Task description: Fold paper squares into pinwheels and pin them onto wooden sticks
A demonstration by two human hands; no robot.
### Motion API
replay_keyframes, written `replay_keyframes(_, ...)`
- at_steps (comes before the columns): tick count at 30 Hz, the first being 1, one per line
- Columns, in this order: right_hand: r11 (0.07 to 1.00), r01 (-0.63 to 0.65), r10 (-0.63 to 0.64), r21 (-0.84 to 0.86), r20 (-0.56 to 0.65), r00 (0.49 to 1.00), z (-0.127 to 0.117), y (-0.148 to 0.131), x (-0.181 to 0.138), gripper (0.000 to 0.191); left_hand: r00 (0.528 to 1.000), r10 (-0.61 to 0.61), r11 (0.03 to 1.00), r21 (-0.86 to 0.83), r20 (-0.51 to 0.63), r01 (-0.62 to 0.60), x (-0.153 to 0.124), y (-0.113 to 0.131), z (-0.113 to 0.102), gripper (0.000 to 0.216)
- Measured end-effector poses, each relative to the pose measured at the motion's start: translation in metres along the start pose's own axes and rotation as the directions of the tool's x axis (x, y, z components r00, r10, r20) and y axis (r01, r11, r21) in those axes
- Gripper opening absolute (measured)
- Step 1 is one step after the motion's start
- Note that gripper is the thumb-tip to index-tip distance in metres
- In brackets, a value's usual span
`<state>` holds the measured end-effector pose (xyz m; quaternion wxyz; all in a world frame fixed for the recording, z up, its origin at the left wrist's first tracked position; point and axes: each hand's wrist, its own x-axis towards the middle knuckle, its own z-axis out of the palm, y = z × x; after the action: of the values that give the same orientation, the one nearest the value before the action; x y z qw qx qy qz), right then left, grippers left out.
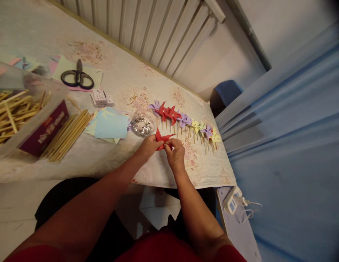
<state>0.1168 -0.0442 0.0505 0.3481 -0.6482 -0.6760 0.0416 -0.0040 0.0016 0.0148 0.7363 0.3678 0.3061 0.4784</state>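
Both hands meet over the table's near edge on a folded red paper pinwheel (162, 139). My left hand (149, 146) pinches its left side with closed fingers. My right hand (174, 152) pinches its lower right part, fingers curled. Just beyond lies a row of finished paper pinwheels on sticks (185, 122), red, purple, yellow and green. A small clear bag of shiny silver bits (142, 126) sits right beyond the left hand.
A stack of coloured paper squares (110, 126) and a bundle of wooden sticks (67, 135) lie to the left. A clear box of sticks (19, 109) stands at far left. Black scissors (78, 76) rest on paper at the back. A power strip (232, 201) sits lower right.
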Motion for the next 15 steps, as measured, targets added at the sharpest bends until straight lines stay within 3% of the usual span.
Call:
replay_keyframes(10, 0.996, -0.041, 0.047, -0.082, 0.068, 0.997, 0.0021, 0.0000, -0.0001, 0.013, 0.999, -0.031, 0.999, -0.014, -0.016, 0.031, 0.0013, -0.0032, 0.0001, 0.026)
replay_keyframes(15, 0.978, 0.054, -0.024, -0.202, 0.150, 0.988, -0.0055, -0.0056, 0.0035, 0.015, 0.997, -0.015, 1.000, 0.016, -0.070, 0.017, 0.0023, -0.0061, 0.0012, 0.022)
